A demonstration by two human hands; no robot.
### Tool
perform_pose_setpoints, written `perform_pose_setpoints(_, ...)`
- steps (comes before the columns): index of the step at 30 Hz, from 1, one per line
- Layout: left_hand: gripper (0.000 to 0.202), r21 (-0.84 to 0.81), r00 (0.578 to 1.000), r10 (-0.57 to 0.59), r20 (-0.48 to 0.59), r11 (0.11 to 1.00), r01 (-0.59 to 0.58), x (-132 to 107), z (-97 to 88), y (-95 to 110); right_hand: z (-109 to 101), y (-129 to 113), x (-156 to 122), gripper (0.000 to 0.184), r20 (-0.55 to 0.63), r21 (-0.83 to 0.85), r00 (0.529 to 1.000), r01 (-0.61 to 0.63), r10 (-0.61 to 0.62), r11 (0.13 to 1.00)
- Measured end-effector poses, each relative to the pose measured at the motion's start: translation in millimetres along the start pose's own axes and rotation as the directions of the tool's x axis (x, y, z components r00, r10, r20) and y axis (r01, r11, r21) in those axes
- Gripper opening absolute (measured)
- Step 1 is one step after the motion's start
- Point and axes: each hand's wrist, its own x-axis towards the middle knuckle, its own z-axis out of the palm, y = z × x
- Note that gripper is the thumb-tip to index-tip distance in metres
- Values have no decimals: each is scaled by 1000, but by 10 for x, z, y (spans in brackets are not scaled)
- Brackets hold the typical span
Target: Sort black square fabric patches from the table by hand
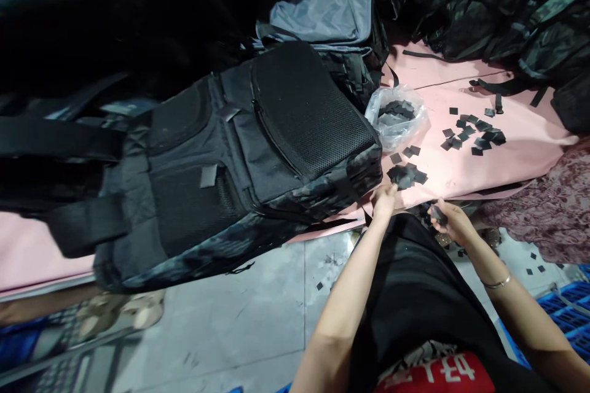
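My right hand (454, 221) is closed around a small black square patch (439, 215), just off the table's front edge. Whether more patches lie behind that one, I cannot tell. My left hand (383, 201) has its fingers drawn together at the near edge of a pile of black square patches (408, 176); what they hold, if anything, is hidden. Left of it lies a large black backpack (290, 116), its padded mesh back panel facing up. One loose square (209, 176) rests on its lower padding, and another (230, 114) sits near the middle.
A clear plastic bag (417, 129) of black squares stands behind the pile on the pink tabletop (442, 83). More squares (482, 132) are scattered to the right. An open grey-lined bag (318, 15) sits behind. Blue crates (565, 307) and a person's arm (50, 306) are at the sides.
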Motion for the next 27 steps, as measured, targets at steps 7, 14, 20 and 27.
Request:
perform_pose_setpoints(7,29,55,964,-13,264,998,-2,-612,-253,-95,135,11,-106,37,89,-78,995,45,-38,996)
perform_pose_setpoints(14,27,-72,952,17,306,997,6,-1150,-392,-35,366,67,-222,41,221,-326,966,205,-136,923)
perform_pose_setpoints(20,28,-128,961,-7,277,991,44,-1189,-436,-10,433,124,-289,48,288,-252,957,51,24,966)
perform_pose_setpoints(27,20,-340,961,-161,225,911,232,-1002,-1294,-165,369,76,-298,36,351,-85,935,-29,57,996)
